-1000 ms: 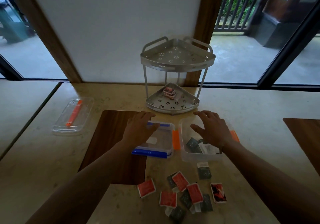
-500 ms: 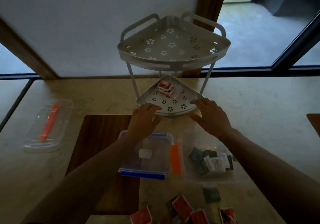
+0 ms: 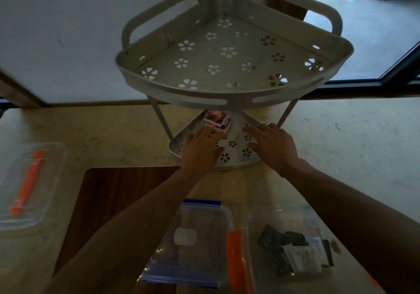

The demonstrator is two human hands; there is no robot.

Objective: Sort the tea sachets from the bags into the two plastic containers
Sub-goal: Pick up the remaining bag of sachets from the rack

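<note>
A small stack of red tea sachets (image 3: 217, 121) lies on the lower shelf (image 3: 236, 155) of a two-tier metal corner rack. My left hand (image 3: 202, 148) reaches over that shelf, its fingertips touching the stack's near edge. My right hand (image 3: 270, 144) lies flat on the shelf to the right of the stack, fingers straight. Nearer to me a clear container with an orange clip (image 3: 237, 257) holds several dark and white sachets (image 3: 293, 251). Left of it sits a clear lid with blue clips (image 3: 193, 239).
The rack's upper shelf (image 3: 229, 66) hangs over the stack and my fingers. At the far left lies another clear lid with an orange clip (image 3: 27, 184). A dark wooden inlay (image 3: 118, 200) is set in the marble counter. A wall and windows stand behind.
Both hands have left the containers and moved forward onto the rack's lower shelf. My head has come closer, so the loose sachets near me are out of view.
</note>
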